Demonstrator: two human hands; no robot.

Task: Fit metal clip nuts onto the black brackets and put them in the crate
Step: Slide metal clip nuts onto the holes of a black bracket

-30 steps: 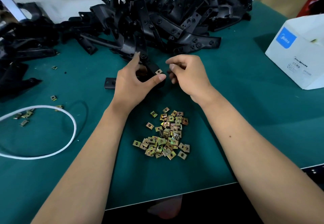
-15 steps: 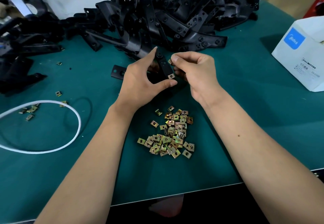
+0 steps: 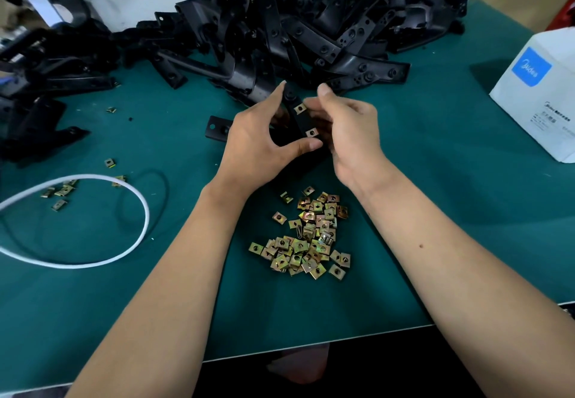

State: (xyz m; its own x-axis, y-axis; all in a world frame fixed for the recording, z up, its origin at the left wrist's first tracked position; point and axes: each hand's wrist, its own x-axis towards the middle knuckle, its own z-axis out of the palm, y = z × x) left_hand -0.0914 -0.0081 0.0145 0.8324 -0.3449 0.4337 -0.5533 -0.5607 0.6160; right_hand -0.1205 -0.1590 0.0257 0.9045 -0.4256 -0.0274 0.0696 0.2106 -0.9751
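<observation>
Since a second ago the person's left hand (image 3: 258, 142) and right hand (image 3: 348, 130) have raised the black bracket (image 3: 300, 122) off the tabletop (image 3: 435, 211) and tilted it upright. It now carries a second clip nut (image 3: 300, 108) above the first clip nut (image 3: 311, 132).

The desk (image 3: 435, 211) is covered in a smooth, matt teal mat. Along its far edge lies a heap of black brackets (image 3: 295, 33) with a dull satin sheen. Nearer the front edge, small square metal clip nuts (image 3: 306, 239) glint brassy and iridescent. At the right edge stands a matt white cardboard box (image 3: 541, 92); at the left, a smooth white plastic tube loop (image 3: 137, 198).
</observation>
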